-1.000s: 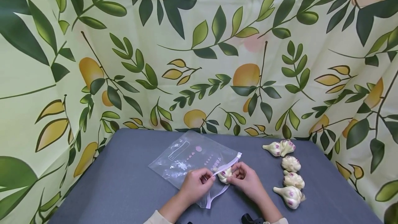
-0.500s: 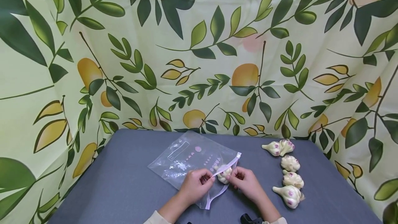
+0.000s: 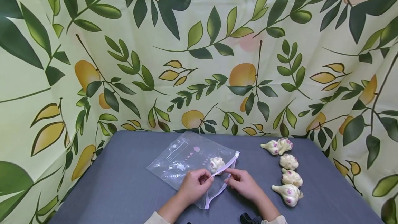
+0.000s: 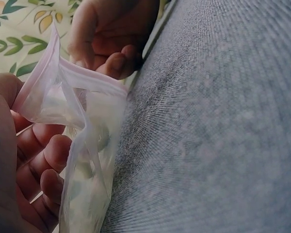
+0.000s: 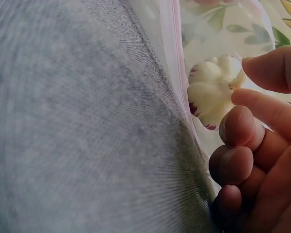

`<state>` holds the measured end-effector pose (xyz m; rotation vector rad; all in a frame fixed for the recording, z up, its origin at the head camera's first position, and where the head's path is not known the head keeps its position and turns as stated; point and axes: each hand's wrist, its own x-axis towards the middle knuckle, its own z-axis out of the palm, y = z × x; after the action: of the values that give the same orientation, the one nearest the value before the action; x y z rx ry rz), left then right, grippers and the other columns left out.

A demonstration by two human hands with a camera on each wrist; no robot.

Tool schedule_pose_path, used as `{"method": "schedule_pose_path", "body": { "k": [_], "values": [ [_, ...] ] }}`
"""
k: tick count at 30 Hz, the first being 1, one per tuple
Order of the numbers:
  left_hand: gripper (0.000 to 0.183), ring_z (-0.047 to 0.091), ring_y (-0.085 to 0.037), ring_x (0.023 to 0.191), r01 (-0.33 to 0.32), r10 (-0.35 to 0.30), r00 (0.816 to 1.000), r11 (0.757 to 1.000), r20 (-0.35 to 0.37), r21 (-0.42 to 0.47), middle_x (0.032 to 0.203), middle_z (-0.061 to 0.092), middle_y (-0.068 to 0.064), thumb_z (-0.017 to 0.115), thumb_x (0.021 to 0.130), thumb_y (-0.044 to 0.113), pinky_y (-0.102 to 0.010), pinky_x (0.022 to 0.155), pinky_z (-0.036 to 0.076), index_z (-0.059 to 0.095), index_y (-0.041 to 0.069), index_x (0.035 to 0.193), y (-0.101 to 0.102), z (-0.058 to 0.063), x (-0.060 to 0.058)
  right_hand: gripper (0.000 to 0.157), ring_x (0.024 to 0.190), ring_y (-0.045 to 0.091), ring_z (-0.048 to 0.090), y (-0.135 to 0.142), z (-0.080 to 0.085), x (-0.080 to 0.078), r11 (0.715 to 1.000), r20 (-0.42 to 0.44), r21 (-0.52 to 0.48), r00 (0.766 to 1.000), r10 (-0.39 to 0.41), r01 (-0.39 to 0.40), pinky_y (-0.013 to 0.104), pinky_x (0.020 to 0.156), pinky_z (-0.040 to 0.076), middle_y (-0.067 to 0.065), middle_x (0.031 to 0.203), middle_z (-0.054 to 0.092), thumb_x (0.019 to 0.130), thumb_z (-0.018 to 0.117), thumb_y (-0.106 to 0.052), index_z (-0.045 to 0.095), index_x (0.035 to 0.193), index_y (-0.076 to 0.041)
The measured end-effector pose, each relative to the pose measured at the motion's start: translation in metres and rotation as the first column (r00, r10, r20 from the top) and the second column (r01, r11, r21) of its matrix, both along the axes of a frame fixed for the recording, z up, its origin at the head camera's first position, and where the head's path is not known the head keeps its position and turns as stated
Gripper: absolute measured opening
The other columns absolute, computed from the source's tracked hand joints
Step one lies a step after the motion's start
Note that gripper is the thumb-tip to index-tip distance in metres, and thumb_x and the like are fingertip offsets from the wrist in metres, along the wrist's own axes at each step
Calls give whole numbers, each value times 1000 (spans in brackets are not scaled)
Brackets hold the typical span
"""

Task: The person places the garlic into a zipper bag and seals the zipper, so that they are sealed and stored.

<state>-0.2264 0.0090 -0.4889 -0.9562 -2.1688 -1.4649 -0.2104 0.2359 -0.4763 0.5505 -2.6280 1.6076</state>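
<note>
A clear zip bag [image 3: 169, 165] with a pink-white zip strip lies on the table, its mouth held apart toward the right. My left hand [image 3: 195, 183] pinches the upper edge of the mouth between thumb and fingers. Inside the bag, just past the zip, sits a white garlic bulb [image 3: 216, 164] with purple marks. My right hand [image 3: 244, 184] is at the mouth. In the right wrist view its index finger [image 5: 262, 110] and thumb stand apart, tips right by the garlic bulb's stem side, while the other fingers are loosely bent.
Several more garlic bulbs [image 3: 289, 161] stand in a column on the right side of the grey table [image 3: 124, 182]. A leaf-and-fruit patterned cloth [image 3: 192, 96] hangs behind and at both sides. A black device [image 3: 248, 218] shows by the right wrist.
The garlic bulb has gone from my right fingers at the mouth further into the bag, up and left. My right hand has let go of it. The left hand keeps its pinch.
</note>
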Motion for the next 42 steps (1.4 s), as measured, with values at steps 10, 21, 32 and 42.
{"method": "schedule_pose_path", "body": {
  "k": [10,21,32,42],
  "values": [
    [10,45,8,54,-14,14,997,1000,70,-6,60,60,5,73,82,9,-11,50,41,68,14,76,-1,1,1,21,56,1,48,11,16,1,994,-66,81,995,-74,79,22,51,42,-6,64,54,90,67,-12,70,108,-1],
    [8,46,8,56,-2,3,996,1000,86,-10,62,62,3,72,82,9,-13,52,44,68,13,76,-1,4,2,24,74,15,54,83,64,14,779,-197,296,833,-517,553,28,62,42,4,84,64,94,65,-29,69,103,-8],
    [10,45,8,55,-13,13,996,1000,90,2,61,61,4,72,83,10,-13,51,43,67,14,75,-1,1,1,53,126,57,29,129,76,27,580,-87,335,638,-766,742,65,96,30,33,137,41,95,56,-41,54,129,0],
    [12,45,8,55,-22,21,996,1000,82,4,61,59,5,72,83,10,-13,51,42,67,15,74,-2,1,2,64,116,61,41,144,64,22,664,17,536,779,-627,522,66,90,40,44,128,39,90,61,-38,44,135,6]
  ]
}}
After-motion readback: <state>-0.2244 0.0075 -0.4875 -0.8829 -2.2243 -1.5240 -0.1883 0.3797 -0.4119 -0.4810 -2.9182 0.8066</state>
